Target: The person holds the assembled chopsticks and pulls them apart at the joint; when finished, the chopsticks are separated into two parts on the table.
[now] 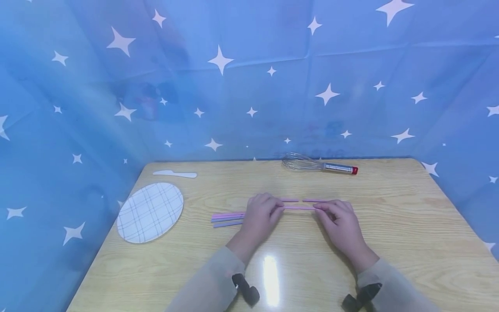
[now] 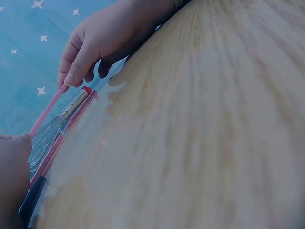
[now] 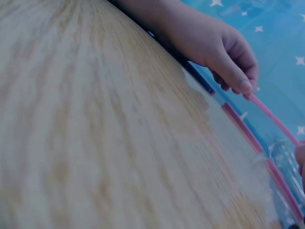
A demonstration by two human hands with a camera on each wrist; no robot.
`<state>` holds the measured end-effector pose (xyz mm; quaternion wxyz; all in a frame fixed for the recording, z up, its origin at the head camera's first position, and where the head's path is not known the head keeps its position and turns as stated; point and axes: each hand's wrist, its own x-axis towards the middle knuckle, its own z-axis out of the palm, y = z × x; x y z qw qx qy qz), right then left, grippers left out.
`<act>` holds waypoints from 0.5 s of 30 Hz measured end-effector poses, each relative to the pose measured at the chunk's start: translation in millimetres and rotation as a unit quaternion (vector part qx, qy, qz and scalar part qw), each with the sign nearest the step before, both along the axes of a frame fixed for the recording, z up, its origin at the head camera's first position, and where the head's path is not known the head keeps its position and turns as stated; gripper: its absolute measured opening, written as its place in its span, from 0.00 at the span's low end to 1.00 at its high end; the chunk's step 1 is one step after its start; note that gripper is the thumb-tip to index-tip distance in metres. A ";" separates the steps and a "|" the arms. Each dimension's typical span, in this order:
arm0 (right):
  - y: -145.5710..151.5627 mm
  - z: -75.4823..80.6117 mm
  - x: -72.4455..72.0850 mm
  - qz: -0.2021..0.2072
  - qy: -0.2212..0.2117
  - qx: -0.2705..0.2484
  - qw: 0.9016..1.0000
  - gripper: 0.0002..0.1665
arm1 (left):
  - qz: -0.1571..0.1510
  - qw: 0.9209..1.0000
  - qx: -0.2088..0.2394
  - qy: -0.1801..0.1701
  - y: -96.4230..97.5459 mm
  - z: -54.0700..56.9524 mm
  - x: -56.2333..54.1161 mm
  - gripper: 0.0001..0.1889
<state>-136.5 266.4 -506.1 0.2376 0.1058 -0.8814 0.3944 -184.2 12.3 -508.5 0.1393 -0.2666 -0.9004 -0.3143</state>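
Note:
Both hands pinch a thin pink straw between thumb and fingertips, one toward each end. It is held level just above the table, and a small joint or ridge shows near its middle in the left wrist view. My left hand has the left part; my right hand has the right part. Behind it two pink straws lie in a row with a small gap, partly hidden by the hands. Several pink and grey-blue straws lie side by side, running under my left hand.
At the table's back edge lies a metal whisk with a red-tipped handle. A white knife and a white oval plate with blue check lines sit at the left. Blue star-printed cloth surrounds the wooden table.

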 end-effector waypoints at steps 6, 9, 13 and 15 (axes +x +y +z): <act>0.2 -1.4 0.0 -0.006 -0.015 -0.006 1.000 0.09 | -0.001 1.000 0.010 0.007 -0.9 0.5 1.2 0.06; 1.3 -2.2 0.5 -0.011 -0.028 -0.009 0.999 0.08 | -0.001 1.000 0.018 0.010 -0.8 -0.1 1.8 0.08; 2.7 -2.3 0.8 -0.015 -0.037 -0.013 0.999 0.07 | 0.007 1.000 0.021 0.013 -0.5 -0.3 1.8 0.08; 3.2 -2.1 0.9 -0.017 -0.040 -0.014 0.999 0.07 | 0.010 1.000 0.025 0.014 -0.3 0.1 1.6 0.08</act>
